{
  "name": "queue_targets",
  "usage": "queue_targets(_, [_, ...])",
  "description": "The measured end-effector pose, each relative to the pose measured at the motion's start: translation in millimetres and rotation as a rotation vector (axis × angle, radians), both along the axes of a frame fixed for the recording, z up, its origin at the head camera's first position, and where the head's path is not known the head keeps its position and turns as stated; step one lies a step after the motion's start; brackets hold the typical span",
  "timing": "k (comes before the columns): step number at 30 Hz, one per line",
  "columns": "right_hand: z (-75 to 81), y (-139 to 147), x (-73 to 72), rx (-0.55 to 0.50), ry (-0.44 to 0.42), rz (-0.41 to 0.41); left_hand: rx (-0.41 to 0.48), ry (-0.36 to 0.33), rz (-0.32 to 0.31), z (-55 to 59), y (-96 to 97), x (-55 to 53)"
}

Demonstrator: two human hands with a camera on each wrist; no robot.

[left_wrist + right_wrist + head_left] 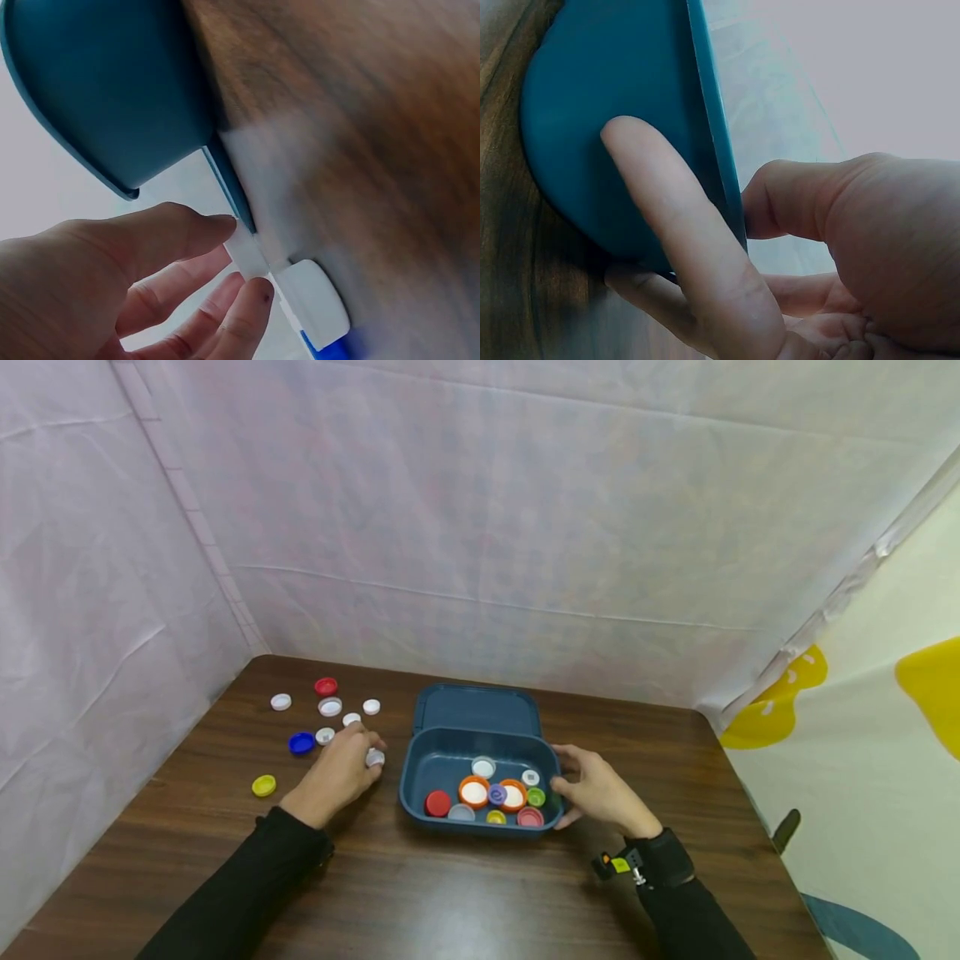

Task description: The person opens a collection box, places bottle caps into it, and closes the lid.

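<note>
My left hand [339,774] pinches a white bottle cap [375,757] between thumb and fingers, left of a dark blue box [480,828]. In the left wrist view that white cap [246,253] shows between the fingertips. My right hand [596,785] grips the right wall of the box, its thumb over the rim and its other fingers against the outside. Inside the box lie several caps, among them a red cap [438,803], an orange-rimmed cap [473,792], a purple cap [497,794] and a green cap [536,797].
Loose on the wooden table [465,902] at left are a blue cap [302,743], a yellow cap [264,786], a red cap [326,687] and several white ones. The box's lid [477,708] lies behind it. White cloth [480,527] hangs behind the table.
</note>
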State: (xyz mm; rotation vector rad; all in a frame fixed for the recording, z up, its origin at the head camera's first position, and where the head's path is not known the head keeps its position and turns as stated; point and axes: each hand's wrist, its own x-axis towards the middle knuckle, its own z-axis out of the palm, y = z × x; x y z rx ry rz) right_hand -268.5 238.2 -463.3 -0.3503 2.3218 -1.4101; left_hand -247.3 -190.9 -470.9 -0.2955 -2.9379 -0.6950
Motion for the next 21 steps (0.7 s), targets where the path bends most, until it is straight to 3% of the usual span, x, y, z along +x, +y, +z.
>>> queue_targets(5, [-0.8,0.0,-0.2,-0.004,0.0,-0.006,0.017,0.007,0.002,6.1,3.8,1.1])
queue_targets(12, [0.8,-1.2,-0.4,-0.009,0.004,-0.012,0.079,0.103,0.017,14.6,11.5,5.4])
queue_targets(17, [0.1,-1.7,1.3,-0.011,0.0,-0.022,0.124,0.178,-0.002,19.6,24.4,12.0])
queue_targets(21, [0.2,-2.2,1.9,-0.008,0.008,-0.022,0.157,0.192,-0.028,24.6,39.3,18.3])
